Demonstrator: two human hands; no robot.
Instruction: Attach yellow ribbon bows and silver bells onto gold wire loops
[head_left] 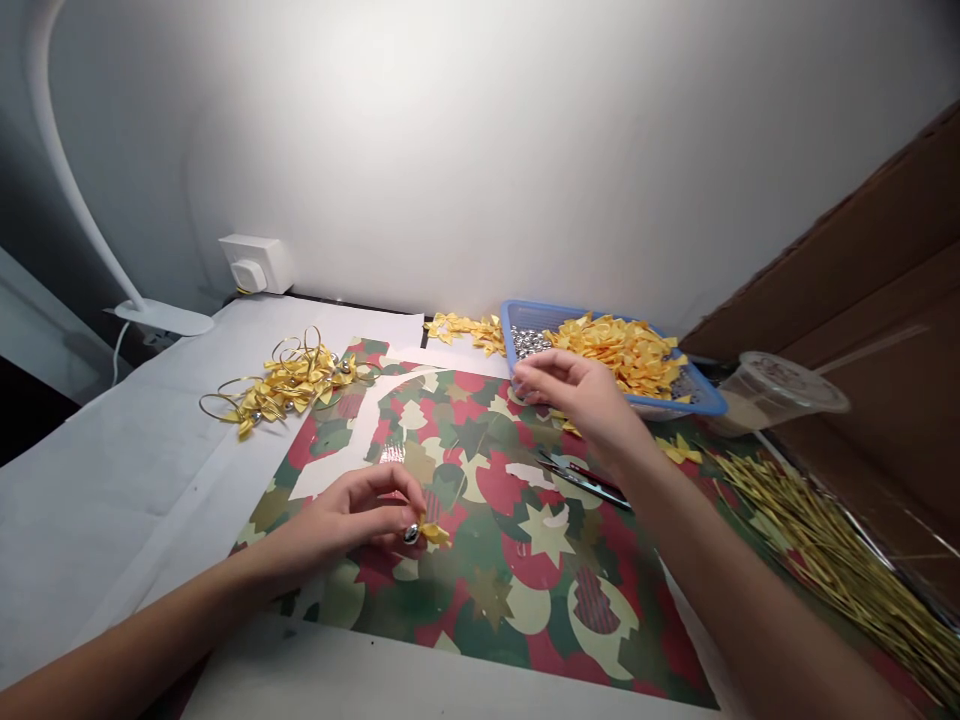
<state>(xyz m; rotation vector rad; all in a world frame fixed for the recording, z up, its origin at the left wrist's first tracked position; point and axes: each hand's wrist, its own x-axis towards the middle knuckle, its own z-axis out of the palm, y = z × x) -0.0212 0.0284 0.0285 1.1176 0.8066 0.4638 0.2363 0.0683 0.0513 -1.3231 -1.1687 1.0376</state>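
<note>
My left hand [371,515] pinches a small yellow ribbon bow [435,533] with a shiny silver bell [411,534] at its fingertips, low over the patterned paper [487,600]. Near the front left corner of the blue basket [615,405] is my right hand [566,385], its thumb and fingertips drawn together. Whatever may be between those fingertips is too small to make out. Inside the basket lie a heap of yellow ribbon bows [611,345] and several silver bells [529,343].
Tweezers or snips [589,482] lie under my right forearm. Gold wire ties [825,560] are bundled at right, by a clear plastic cup [787,390]. Bows with wire loops [292,385] are piled at left. A white lamp [161,317] and cardboard [847,250] flank the table.
</note>
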